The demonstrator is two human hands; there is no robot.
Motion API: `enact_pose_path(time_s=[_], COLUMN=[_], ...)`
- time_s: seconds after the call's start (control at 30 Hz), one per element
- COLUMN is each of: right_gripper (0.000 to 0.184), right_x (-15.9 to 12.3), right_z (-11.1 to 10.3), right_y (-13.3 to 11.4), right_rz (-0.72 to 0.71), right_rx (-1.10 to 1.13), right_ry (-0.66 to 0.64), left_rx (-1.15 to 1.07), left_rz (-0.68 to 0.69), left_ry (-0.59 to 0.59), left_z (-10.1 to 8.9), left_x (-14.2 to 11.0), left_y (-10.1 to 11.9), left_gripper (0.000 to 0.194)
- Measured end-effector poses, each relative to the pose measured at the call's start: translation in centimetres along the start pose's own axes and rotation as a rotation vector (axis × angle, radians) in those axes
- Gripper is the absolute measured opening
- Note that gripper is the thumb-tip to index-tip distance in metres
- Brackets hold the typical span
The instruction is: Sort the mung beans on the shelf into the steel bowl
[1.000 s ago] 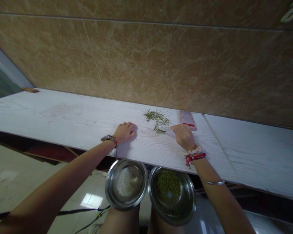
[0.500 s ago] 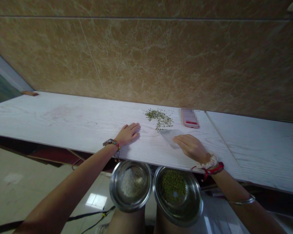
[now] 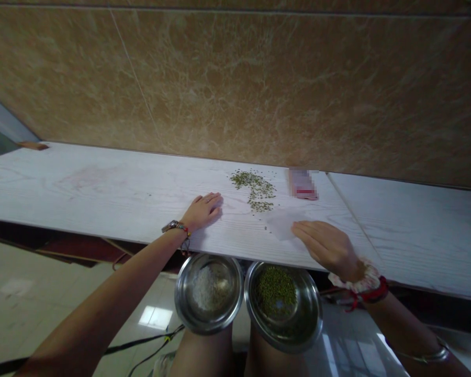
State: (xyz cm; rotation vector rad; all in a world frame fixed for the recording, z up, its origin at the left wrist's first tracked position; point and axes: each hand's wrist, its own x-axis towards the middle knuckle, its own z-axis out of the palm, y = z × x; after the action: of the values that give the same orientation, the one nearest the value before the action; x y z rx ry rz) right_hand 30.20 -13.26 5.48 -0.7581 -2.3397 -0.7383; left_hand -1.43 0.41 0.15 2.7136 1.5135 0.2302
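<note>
My left hand (image 3: 203,211) lies flat on the white wood-grain board, fingers stretched out, holding nothing. To its right, small green beans (image 3: 255,187), which look like mung beans, are scattered over the board. My right hand (image 3: 324,243) pinches a thin translucent sheet (image 3: 282,224) by its right end, at the near side of the beans. A few stray beans lie by the sheet's left edge. Below the board's front edge, a metal bowl (image 3: 317,309) with more green beans rests on the right leg. A second metal bowl (image 3: 179,303), holding white grains, rests on the left leg.
A pink-edged phone (image 3: 303,184), partly pixelated, lies behind my right hand near the brown marbled wall (image 3: 235,89). At the far left end sits a small wooden block (image 3: 33,145). A black strap (image 3: 137,343) crosses beneath my left arm.
My right hand has moved toward me and to the right with the sheet, which now shows clearly. A few beans have come nearer the front edge. My left hand stays on the board.
</note>
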Motion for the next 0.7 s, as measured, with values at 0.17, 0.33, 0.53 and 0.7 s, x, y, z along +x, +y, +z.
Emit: enact_pose_path(time_s=[0.17, 0.33, 0.53, 0.7], right_gripper=[0.031, 0.026, 0.022, 0.028], right_x=[0.2, 1.6, 1.8, 0.5], right_z=[0.0, 0.3, -0.2, -1.8], right_y=[-0.1, -1.1, -1.3, -1.2], right_rz=[0.082, 0.083, 0.158, 0.107], right_rx=[-0.07, -0.103, -0.118, -0.045], right_ry=[0.055, -0.04, -0.067, -0.138], left_rx=[-0.004, -0.012, -0.04, -0.042], left_rz=[0.011, 0.01, 0.012, 0.0], left_ry=[0.011, 0.018, 0.045, 0.058], left_z=[0.0, 0.1, 0.4, 0.5], left_x=[0.1, 0.2, 0.3, 0.4], left_y=[-0.1, -0.2, -0.5, -0.5], left_gripper=[0.043, 0.043, 0.041, 0.042])
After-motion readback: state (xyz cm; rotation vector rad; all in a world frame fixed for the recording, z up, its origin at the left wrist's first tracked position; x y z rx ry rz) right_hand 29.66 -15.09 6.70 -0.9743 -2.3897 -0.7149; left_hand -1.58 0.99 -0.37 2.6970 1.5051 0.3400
